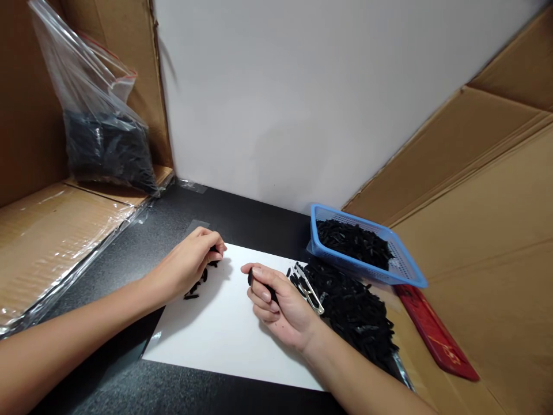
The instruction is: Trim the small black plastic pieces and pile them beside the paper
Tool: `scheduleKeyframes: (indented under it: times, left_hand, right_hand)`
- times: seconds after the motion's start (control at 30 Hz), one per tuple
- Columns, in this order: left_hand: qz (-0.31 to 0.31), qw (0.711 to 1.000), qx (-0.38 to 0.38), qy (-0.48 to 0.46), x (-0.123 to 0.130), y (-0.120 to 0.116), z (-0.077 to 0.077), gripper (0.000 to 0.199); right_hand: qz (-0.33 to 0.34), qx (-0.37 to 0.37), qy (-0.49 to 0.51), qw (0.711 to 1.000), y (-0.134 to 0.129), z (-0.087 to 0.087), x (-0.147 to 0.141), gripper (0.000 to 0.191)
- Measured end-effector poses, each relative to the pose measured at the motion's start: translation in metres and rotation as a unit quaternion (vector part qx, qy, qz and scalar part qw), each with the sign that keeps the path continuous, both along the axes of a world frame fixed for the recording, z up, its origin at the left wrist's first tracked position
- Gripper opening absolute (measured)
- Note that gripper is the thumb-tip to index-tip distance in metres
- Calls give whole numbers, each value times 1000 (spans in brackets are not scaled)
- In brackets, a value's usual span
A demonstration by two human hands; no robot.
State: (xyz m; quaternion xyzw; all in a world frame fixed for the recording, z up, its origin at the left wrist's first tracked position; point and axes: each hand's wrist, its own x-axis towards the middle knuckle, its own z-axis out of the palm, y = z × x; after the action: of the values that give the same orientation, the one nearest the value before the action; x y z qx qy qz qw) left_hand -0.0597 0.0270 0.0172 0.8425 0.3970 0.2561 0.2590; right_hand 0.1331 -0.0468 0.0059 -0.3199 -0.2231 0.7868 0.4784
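My left hand [199, 256] is closed at the upper left part of a white sheet [216, 334], its fingertips pinched on a small black piece. Several loose black pieces [192, 295] lie on the sheet under and beside it. My right hand [276, 302] is curled, palm partly up, over the sheet, with black pieces [273, 294] held in its fingers. Silver tweezers [310, 289] rest right of it, at the edge of a large heap of black strips [358, 314].
A blue basket [367, 261] of black strips stands behind the heap. Right of it lies a red flat object [440, 337]. A clear bag [108, 144] of black material leans at the back left. Cardboard panels [488, 202] flank the dark table [242, 213].
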Motion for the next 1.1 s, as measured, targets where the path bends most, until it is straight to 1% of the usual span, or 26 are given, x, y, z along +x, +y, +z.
scheduleKeyframes:
  times: [0.03,0.07,0.1,0.13,0.17,0.2,0.23,0.27,0.3,0.33,0.4,0.47,0.53,0.63,0.73,0.83,0.93,1.0,1.1]
  left_hand:
    - [10,998,-44,-33,2,-3,3,12]
    - [13,991,-106,-74,5,-6,5,10]
    - [8,975,-182,-125,8,-10,8,9]
    - [3,948,-264,-179,11,-15,10,10]
    - [-2,913,-340,-224,14,-19,11,10]
    - [-6,879,-399,-261,17,-23,13,10]
    - [-11,849,-444,-287,19,-27,13,10]
    - [-17,824,-475,-307,21,-30,14,11]
    - [-23,808,-495,-319,22,-32,14,12]
    - [-28,798,-507,-326,23,-34,15,13]
    - [-32,793,-514,-325,23,-37,15,13]
    - [-33,801,-508,-315,23,-38,14,13]
    - [-36,809,-499,-308,23,-38,13,14]
    - [-42,814,-489,-311,23,-39,8,13]
    - [-48,822,-478,-305,23,-39,7,10]
    - [-54,836,-464,-288,24,-41,10,10]
    - [-61,845,-456,-271,24,-43,11,14]
    - [-63,839,-464,-276,24,-44,11,17]
    - [-44,811,-493,-311,23,-42,9,15]
  right_hand:
    - [2,3,-1,1000,0,0,0,18]
    - [4,7,0,1000,0,0,0,18]
    - [5,10,0,1000,0,0,0,19]
    - [5,12,0,1000,0,0,0,19]
    - [4,13,0,1000,0,0,0,20]
    - [1,13,0,1000,0,0,0,21]
    - [-2,14,-1,1000,0,-1,0,22]
    - [-5,15,-1,1000,0,-1,0,23]
    - [-7,17,-3,1000,0,-2,-1,25]
    - [-8,20,-6,1000,0,-2,-1,26]
    - [-4,29,-17,999,0,-3,-1,26]
    - [-4,32,-27,999,1,-2,-1,26]
    - [-14,26,-19,999,2,-2,-1,25]
    - [-42,29,-13,999,2,-2,0,22]
    - [-62,58,-91,992,2,-3,-2,18]
    - [-70,93,-181,977,0,-5,-6,23]
    - [-86,126,-227,962,-1,-7,-9,23]
    - [-99,135,-239,956,-1,-7,-8,21]
    - [-109,108,-220,963,0,-5,-7,23]
